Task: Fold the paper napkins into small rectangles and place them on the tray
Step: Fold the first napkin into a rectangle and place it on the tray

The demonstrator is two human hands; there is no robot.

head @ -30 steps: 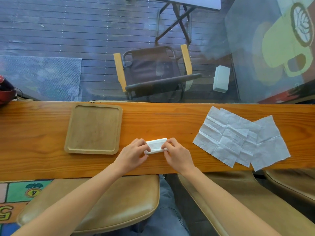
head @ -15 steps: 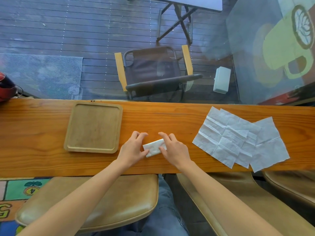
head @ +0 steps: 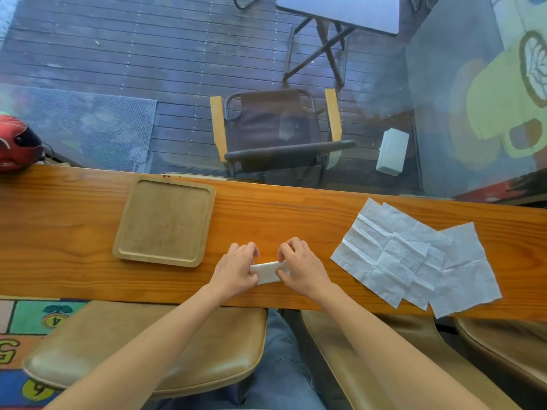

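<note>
A person's left hand and right hand, fingers curled, pinch the two ends of a small white folded paper napkin on a long orange-brown wooden counter, likely pressing its last crease. It lies just right of the square, bare pale wooden tray, so next comes a short carry there. Flat unfolded white napkins wait further right.

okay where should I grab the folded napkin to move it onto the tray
Pinch the folded napkin across its short left end, coming from above with the left hand. It lies flat and thin on the counter, and the tray sits to that side.
</note>
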